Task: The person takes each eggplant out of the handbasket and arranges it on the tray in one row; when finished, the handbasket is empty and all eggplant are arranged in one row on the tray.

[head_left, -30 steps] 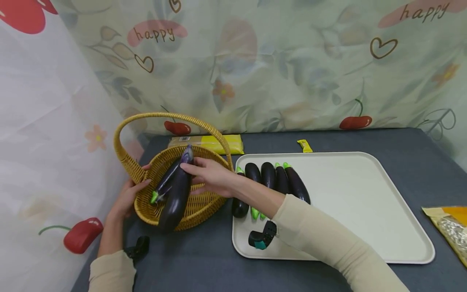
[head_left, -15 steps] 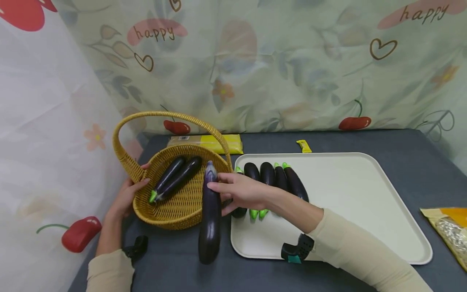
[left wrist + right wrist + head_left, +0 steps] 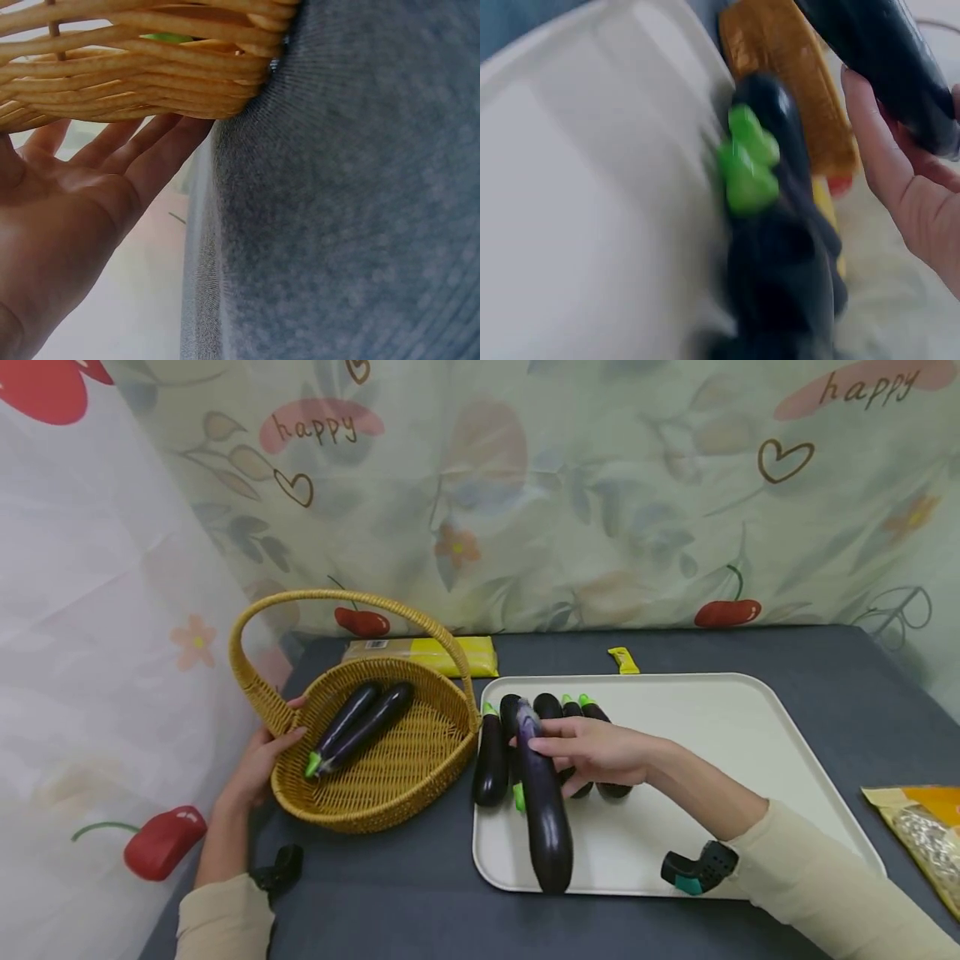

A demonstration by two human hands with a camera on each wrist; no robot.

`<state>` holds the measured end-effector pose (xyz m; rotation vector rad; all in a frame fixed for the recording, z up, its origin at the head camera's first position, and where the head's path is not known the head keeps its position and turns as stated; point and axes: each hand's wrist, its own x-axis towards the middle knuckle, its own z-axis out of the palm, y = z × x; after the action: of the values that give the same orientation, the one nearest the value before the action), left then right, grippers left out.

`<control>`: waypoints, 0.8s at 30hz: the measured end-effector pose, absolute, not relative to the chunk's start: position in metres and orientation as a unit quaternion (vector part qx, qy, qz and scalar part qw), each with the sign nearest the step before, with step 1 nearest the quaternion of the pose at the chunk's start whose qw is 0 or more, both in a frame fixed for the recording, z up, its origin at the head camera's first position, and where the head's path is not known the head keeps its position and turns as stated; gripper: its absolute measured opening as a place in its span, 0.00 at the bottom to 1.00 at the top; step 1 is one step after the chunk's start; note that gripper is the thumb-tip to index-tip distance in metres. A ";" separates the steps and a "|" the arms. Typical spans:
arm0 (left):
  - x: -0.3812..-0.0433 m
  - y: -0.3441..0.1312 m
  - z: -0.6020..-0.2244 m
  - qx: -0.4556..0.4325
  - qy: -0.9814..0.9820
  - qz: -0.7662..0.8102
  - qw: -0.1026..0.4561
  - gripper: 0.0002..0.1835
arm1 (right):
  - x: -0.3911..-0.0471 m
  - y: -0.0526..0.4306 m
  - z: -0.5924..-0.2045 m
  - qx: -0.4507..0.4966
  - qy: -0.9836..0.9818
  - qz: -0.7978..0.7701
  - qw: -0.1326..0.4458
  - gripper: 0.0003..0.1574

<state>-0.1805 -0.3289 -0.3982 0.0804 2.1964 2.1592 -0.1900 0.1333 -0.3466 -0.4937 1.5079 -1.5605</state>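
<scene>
In the head view my right hand (image 3: 600, 750) pinches a large dark eggplant (image 3: 549, 827) by its purple end, thumb in front and fingers behind. It hangs over the left part of the white tray (image 3: 742, 777), overlapping a row of eggplants (image 3: 491, 760), some with green tips, lying there. My left hand (image 3: 258, 764) grips the wicker basket (image 3: 375, 814) on its left side, near the handle's base. Two eggplants (image 3: 367, 727) lie side by side in the basket. The left wrist view shows the left hand's fingers (image 3: 161, 154) against the outside of the weave.
Behind the basket lies a yellow packet (image 3: 457, 656). A small yellow wrapped piece (image 3: 624, 660) sits past the tray's back edge. On the right a yellow and orange bag (image 3: 922, 835) reaches out of view. The basket's tall arched handle (image 3: 352, 596) rises over its opening.
My right hand has carried the large eggplant out of the basket and rightward, from above the basket to above the tray. The left hand and basket have hardly moved.
</scene>
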 end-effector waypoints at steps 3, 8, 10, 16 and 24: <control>-0.180 -0.329 -0.399 0.025 0.715 0.698 0.027 0.28 | -0.194 0.156 -0.347 -0.181 0.620 -0.623 0.441 0.35; -0.180 -0.330 -0.400 0.027 0.708 0.705 0.024 0.27 | -0.201 0.191 -0.348 -0.147 0.644 -0.613 0.434 0.36; -0.180 -0.331 -0.401 0.031 0.703 0.710 0.025 0.27 | -0.205 0.204 -0.348 -0.134 0.652 -0.610 0.430 0.36; -0.181 -0.333 -0.401 0.050 0.696 0.715 0.028 0.28 | -0.217 0.236 -0.351 -0.098 0.671 -0.606 0.416 0.36; -0.182 -0.331 -0.401 0.046 0.701 0.711 0.034 0.28 | -0.239 0.265 -0.364 -0.056 0.692 -0.599 0.398 0.34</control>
<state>-0.1818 -0.3313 -0.4015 0.1402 2.1545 2.1864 -0.2394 0.2648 -0.3638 -0.1410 1.7537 -1.5181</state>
